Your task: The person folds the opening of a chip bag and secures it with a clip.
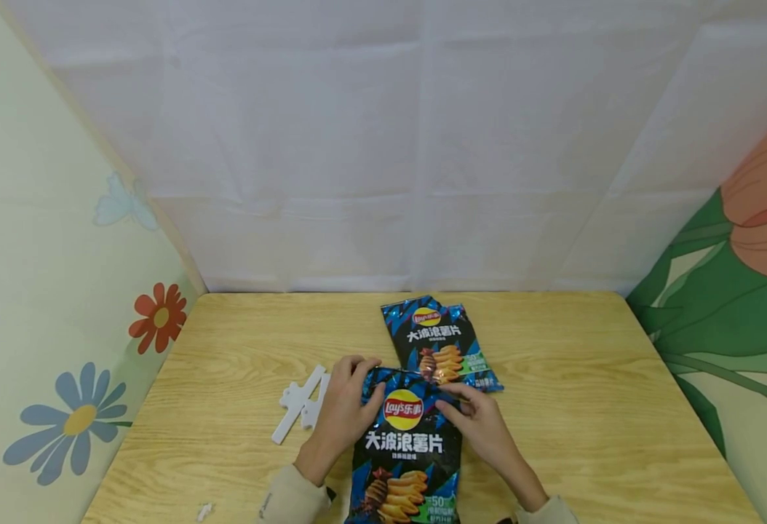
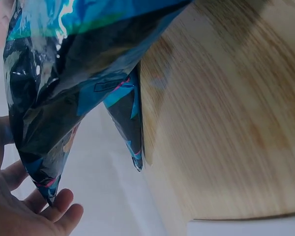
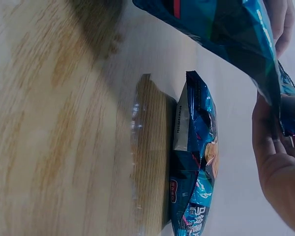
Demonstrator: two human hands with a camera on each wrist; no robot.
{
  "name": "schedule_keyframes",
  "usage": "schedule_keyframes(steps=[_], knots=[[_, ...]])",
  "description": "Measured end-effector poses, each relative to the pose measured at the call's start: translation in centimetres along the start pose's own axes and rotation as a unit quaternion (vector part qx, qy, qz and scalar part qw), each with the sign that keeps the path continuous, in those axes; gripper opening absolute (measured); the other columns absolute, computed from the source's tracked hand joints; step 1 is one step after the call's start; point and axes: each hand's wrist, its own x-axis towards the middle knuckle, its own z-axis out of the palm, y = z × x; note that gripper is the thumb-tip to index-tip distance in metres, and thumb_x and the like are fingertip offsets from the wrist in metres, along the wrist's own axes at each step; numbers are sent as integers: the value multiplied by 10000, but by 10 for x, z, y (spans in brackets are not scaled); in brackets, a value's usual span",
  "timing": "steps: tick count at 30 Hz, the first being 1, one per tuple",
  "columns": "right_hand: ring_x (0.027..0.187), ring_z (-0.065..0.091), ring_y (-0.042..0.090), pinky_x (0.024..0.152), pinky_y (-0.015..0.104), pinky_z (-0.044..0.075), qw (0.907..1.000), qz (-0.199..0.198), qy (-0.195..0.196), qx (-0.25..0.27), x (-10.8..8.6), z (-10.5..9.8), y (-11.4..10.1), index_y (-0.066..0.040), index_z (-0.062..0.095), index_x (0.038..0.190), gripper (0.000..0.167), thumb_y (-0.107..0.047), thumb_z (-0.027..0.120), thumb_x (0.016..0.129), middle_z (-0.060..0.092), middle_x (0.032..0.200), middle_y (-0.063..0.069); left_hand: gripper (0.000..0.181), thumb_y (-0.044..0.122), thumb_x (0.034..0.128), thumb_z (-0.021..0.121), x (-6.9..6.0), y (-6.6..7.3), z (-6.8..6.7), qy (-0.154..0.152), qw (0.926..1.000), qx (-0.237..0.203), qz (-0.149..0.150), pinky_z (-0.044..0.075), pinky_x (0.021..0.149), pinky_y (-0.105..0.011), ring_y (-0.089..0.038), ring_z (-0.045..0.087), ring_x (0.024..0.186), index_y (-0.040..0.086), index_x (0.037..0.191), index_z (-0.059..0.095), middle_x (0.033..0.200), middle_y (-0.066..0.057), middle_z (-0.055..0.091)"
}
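Both hands hold a blue and black Lay's potato chip bag (image 1: 404,444) near its top edge, its printed front facing up. The left hand (image 1: 349,400) grips the top left corner, thumb on the front; in the left wrist view its fingers (image 2: 64,209) reach behind the bag's tip. The right hand (image 1: 485,428) pinches the top right corner, and the right wrist view shows this hand (image 3: 280,162) with the bag's edge between thumb and fingers. Just beyond lies a second chip bag (image 1: 439,342), flat on the table, partly behind the held one.
White flat pieces with rounded bumps (image 1: 298,404) lie left of the left hand, partly hidden by it. A small white scrap (image 1: 204,511) is near the front left of the wooden table (image 1: 586,407). A white cloth (image 1: 383,145) hangs behind the table.
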Motion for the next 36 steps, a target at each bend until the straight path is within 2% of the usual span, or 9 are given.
schedule_keyframes(steps=[5,8,12,15,22,25,28,32,36], knots=[[548,426,48,537,205,386,9999,-2,43,-142,1,1,0,-57,695,1155,234,-83,687,923,688,1114,128,345,225,868,768,3,0,0,60,9997,101,235,496,872,-423,-223,588,1018,138,1189,675,1130,-63,618],[506,316,55,509,208,339,9998,-45,61,-203,1,2,-1,-72,705,1143,223,-89,691,921,678,1007,99,320,235,872,763,5,2,0,-2,9992,135,365,461,988,-502,-227,589,1046,139,1167,682,1111,-55,633],[503,322,47,507,208,346,9997,-146,93,-181,1,4,0,-78,710,1133,214,-90,693,920,692,1007,97,299,265,891,748,8,5,1,-196,9987,228,410,359,1088,-613,-229,587,1096,165,1166,683,1119,-51,648],[527,394,33,524,203,384,9995,-268,98,-110,0,5,0,-68,711,1129,214,-78,696,915,708,1049,111,290,295,909,729,10,7,1,-379,9983,217,396,321,1104,-629,-228,590,1118,182,1172,683,1130,-38,661],[507,343,23,506,199,358,9992,-390,32,-62,-2,6,0,-74,712,1137,220,-73,691,918,689,963,91,221,289,947,683,15,10,1,-566,9972,-100,474,296,1094,-654,-220,630,1084,188,1143,702,1092,-4,703],[584,475,-9,570,181,431,9995,-300,-18,-55,-1,4,1,-87,704,1140,218,-79,687,922,703,1060,108,170,263,944,686,16,10,0,-576,9970,-256,453,292,1096,-651,-206,644,1058,203,1101,715,1065,16,718],[636,579,24,585,192,457,9999,-127,-48,-24,-2,2,4,-80,694,1136,211,-75,681,926,698,1127,133,133,243,944,686,17,9,-1,-610,9965,-381,434,287,1103,-648,-190,661,1035,222,1071,722,1049,37,730],[521,563,124,505,215,404,9999,108,-5,0,-3,0,8,-68,694,1121,201,-66,683,920,697,1116,146,130,235,940,691,17,8,-4,-713,9952,-473,479,301,1092,-650,-175,679,1006,217,1063,728,1043,43,741],[470,521,121,485,211,385,9999,92,26,36,-6,-1,10,-64,703,1114,198,-68,688,917,700,1091,148,159,222,935,696,18,9,-7,-890,9929,-497,620,327,1071,-655,-159,686,1002,225,1088,738,1061,46,748]])
